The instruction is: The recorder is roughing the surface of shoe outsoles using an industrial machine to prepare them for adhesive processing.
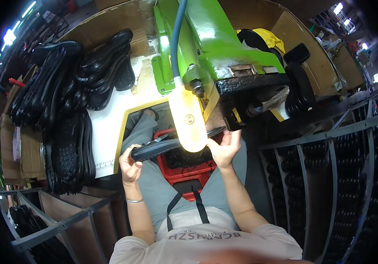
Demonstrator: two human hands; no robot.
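The black sole (157, 149) hangs in the air between the person's two hands, above the red bin (164, 169) between the knees and just below the green machine (219, 44). Its long axis runs from side to side, with the right end a little farther from the body than the left. The left hand (130, 169) grasps the left end, thumb on the near side and fingers curled round the tip. The right hand (225, 152) holds the other end between thumb and bent fingers, though exactly how these fingers meet the sole is partly hidden. From the left fingers the sole stretches rightward and slightly away; from the right fingers it stretches leftward and a little toward the body. The right hand is the nearer one to the dark machine head (250, 97), its fingertips just under the lower edge of that head, while the left hand is well apart from it, beside the yellow-edged table (105, 145). The bright lamp (189, 119) crosses in front of the sole and hides its middle. What shows of the sole is long, slim and dark, seen nearly edge-on, with a smooth, rounded side wall that catches a faint sheen; its tread pattern is too hidden to tell.
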